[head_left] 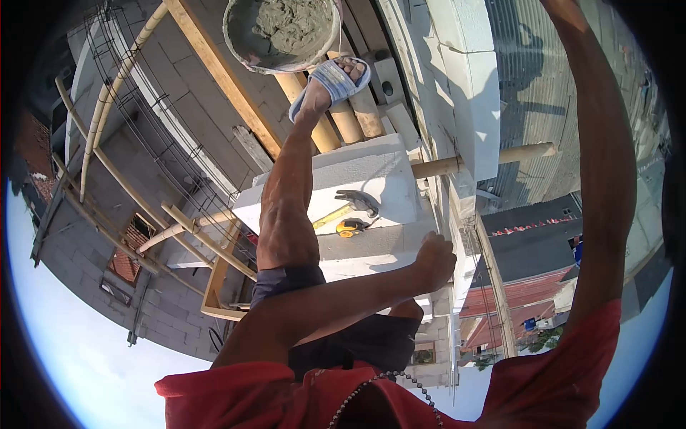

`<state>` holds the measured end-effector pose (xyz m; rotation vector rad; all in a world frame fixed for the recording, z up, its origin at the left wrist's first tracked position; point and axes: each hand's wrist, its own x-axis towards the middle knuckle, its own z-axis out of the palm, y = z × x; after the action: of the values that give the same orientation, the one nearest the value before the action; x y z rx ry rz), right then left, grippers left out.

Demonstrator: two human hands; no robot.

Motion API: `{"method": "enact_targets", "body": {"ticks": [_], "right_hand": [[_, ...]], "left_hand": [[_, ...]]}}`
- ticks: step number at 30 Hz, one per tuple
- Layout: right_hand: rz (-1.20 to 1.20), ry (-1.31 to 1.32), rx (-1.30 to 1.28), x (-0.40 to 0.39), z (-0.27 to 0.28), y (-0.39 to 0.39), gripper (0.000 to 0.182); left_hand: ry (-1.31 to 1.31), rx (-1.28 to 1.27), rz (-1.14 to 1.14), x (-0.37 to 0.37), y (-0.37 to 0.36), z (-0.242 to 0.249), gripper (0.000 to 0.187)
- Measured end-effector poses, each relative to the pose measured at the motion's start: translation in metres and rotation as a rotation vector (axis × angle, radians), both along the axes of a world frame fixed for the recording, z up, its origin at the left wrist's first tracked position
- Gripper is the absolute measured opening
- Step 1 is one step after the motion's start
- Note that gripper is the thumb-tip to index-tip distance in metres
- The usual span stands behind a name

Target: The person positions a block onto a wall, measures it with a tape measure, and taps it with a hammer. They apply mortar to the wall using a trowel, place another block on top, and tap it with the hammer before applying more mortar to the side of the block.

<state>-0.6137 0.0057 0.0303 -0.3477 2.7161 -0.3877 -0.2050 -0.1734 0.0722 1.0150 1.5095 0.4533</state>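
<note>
My left hand is closed in a fist beside the inner edge of the wall; whatever it may hold is hidden. My right arm reaches up along the right side, and its hand lies beyond the top edge of the view. Left of my left hand, a claw hammer with a yellow handle and a yellow-and-black tape measure lie on pale blocks. A bucket of wet grey mortar stands at the top, close to my sandalled foot.
Bamboo poles lie under the foot. A timber beam, steel rebar and bamboo scaffolding are on the left. White blocks line the wall at right, crossed by a bamboo pole. Roofs lie far below.
</note>
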Motion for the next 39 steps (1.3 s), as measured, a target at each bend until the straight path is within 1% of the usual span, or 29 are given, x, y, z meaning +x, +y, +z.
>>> {"method": "enact_targets", "body": {"ticks": [2, 4, 5, 6, 7, 8, 9, 10, 11, 14, 17, 20, 22, 24, 25, 28, 30, 31, 34, 37, 39], "right_hand": [[-0.132, -0.054, -0.062, 0.066, -0.012, 0.032, 0.062], [-0.287, -0.184, -0.181, 0.149, -0.028, 0.043, 0.063], [-0.349, -0.275, -0.353, 0.199, -0.038, 0.041, 0.065], [-0.516, -0.508, -0.271, 0.234, -0.042, 0.024, 0.061], [-0.605, -0.543, -0.318, 0.279, -0.060, 0.015, 0.056], [-0.697, -0.572, -0.364, 0.323, -0.079, 0.006, 0.054], [-0.795, -0.667, -0.437, 0.376, -0.118, 0.004, 0.058], [-0.944, -0.759, -0.224, 0.417, -0.154, -0.007, 0.054], [-0.171, -0.317, -0.055, 0.480, -0.196, 0.002, 0.051], [-1.369, -0.891, -0.222, 0.528, -0.240, -0.012, 0.047], [-1.574, -0.831, -0.290, 0.553, -0.257, -0.021, 0.051], [-1.701, -0.636, -0.447, 0.680, -0.407, -0.029, 0.037], [-1.668, -0.553, -0.259, 0.678, -0.413, -0.042, 0.048], [-1.581, -0.515, -0.078, 0.648, -0.390, -0.037, 0.049], [-1.567, -0.552, -0.045, 0.629, -0.369, -0.038, 0.054], [-1.561, -0.524, -0.101, 0.589, -0.343, -0.040, 0.062], [-1.468, -0.546, -0.107, 0.539, -0.316, -0.033, 0.061], [-1.422, -0.551, -0.112, 0.525, -0.314, -0.029, 0.060], [-1.482, -0.630, -0.102, 0.508, -0.327, -0.032, 0.064], [-1.443, -0.395, -0.197, 0.507, -0.322, -0.045, 0.062], [-1.416, -0.355, -0.230, 0.488, -0.321, -0.050, 0.059]], "left_hand": [[-0.032, -0.012, -0.070, 0.001, -0.004, 0.002, 0.019], [-0.063, -0.030, -0.137, 0.004, -0.012, 0.006, 0.021], [-0.060, -0.041, -0.183, 0.007, -0.016, 0.008, 0.021], [-0.052, -0.052, -0.228, 0.007, -0.020, 0.008, 0.022], [-0.017, -0.067, -0.310, 0.002, -0.025, 0.013, 0.022], [-0.033, -0.073, -0.336, 0.004, -0.028, 0.015, 0.022], [-0.042, -0.079, -0.362, 0.005, -0.031, 0.014, 0.023], [-0.042, -0.090, -0.387, 0.003, -0.034, 0.011, 0.023], [-0.041, -0.085, -0.385, -0.003, -0.037, 0.009, 0.023], [-0.054, -0.094, -0.359, -0.011, -0.042, 0.012, 0.023], [0.006, -0.119, -0.336, -0.013, -0.050, 0.003, 0.025], [0.058, -0.119, -0.331, -0.010, -0.061, -0.001, 0.028], [0.084, -0.128, -0.319, -0.009, -0.067, -0.008, 0.030], [0.102, -0.167, -0.373, -0.010, -0.067, -0.010, 0.031], [0.111, -0.181, -0.388, -0.009, -0.066, -0.010, 0.032], [0.116, -0.143, -0.392, -0.008, -0.065, -0.010, 0.032], [0.103, -0.149, -0.371, -0.005, -0.067, -0.012, 0.032], [0.101, -0.150, -0.360, -0.005, -0.066, -0.013, 0.033], [0.096, -0.184, -0.364, -0.009, -0.062, -0.014, 0.034], [0.094, -0.188, -0.319, -0.007, -0.061, -0.015, 0.035], [0.126, -0.156, -0.311, -0.009, -0.063, -0.013, 0.034]]}}
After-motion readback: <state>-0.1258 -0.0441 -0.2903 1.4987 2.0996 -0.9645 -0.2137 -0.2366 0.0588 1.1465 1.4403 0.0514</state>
